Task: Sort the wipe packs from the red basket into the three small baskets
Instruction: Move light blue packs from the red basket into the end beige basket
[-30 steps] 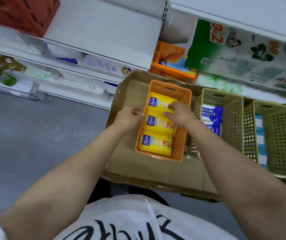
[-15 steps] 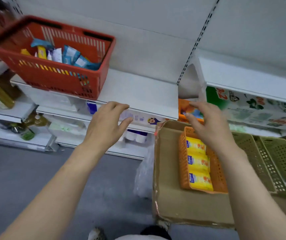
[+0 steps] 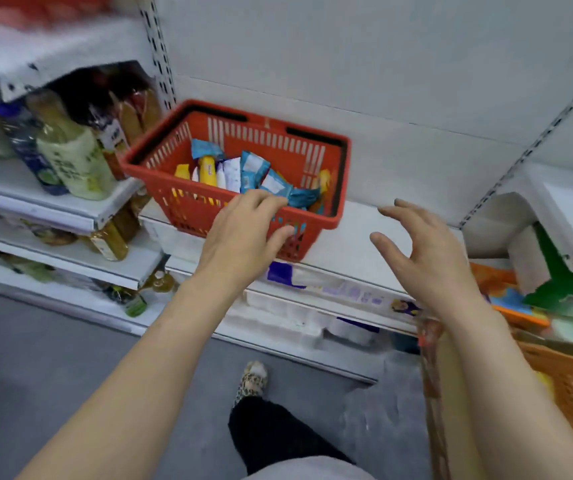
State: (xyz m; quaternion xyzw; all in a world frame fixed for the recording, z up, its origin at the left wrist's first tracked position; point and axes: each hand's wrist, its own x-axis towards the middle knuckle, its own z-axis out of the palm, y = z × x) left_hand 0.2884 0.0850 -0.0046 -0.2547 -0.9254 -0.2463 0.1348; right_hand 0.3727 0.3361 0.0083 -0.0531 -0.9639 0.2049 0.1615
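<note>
The red basket [image 3: 208, 206] sits on a white shelf [image 3: 364, 244], its long axis running left to right, near wall facing the person. The wipe packs [image 3: 253, 171] stand jumbled inside, blue, white and yellow, mostly on end. The left hand [image 3: 243, 230] reaches over the basket's near rim, fingers bent down just beside a blue pack, grip narrow and holding nothing. The right hand [image 3: 427, 251] hovers to the right above the shelf, grip wide, fingers spread. The orange basket [image 3: 569, 386] lies low at right.

Orange basket [image 3: 570, 382] cut off at right edge, top-left shelf [image 3: 18, 46] blurred, wipe packs [image 3: 243, 171] labels unreadable.
</note>
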